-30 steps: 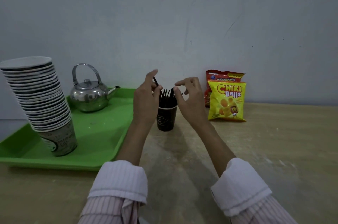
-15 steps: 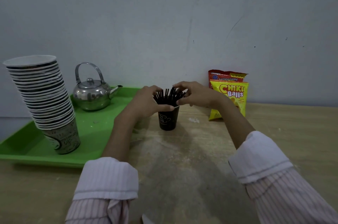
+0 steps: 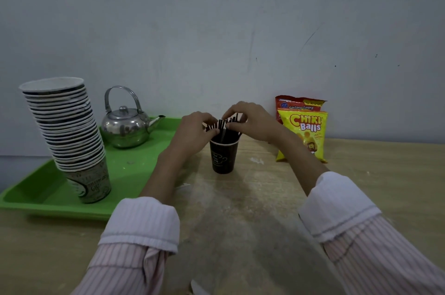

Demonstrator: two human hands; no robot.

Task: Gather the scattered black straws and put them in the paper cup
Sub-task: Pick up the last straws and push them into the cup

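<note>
A dark paper cup (image 3: 223, 157) stands upright on the wooden table, near the wall. Several black straws (image 3: 225, 126) stick up out of it in a loose bunch. My left hand (image 3: 196, 132) presses against the bunch from the left, its fingertips touching the straw tops. On the right side my right hand (image 3: 252, 121) curls over the straw tops, thumb and fingers pinching them. Both hands sit just above the cup's rim. I see no loose straws lying on the table.
A green tray (image 3: 134, 172) lies to the left, holding a tall leaning stack of paper cups (image 3: 67, 131) and a steel kettle (image 3: 125, 126). Two snack bags (image 3: 304, 131) lean against the wall to the right of the cup.
Both hands have come down from above the cup onto the straw tops. The single straw my left hand held a second ago now stands in the cup with the others.
</note>
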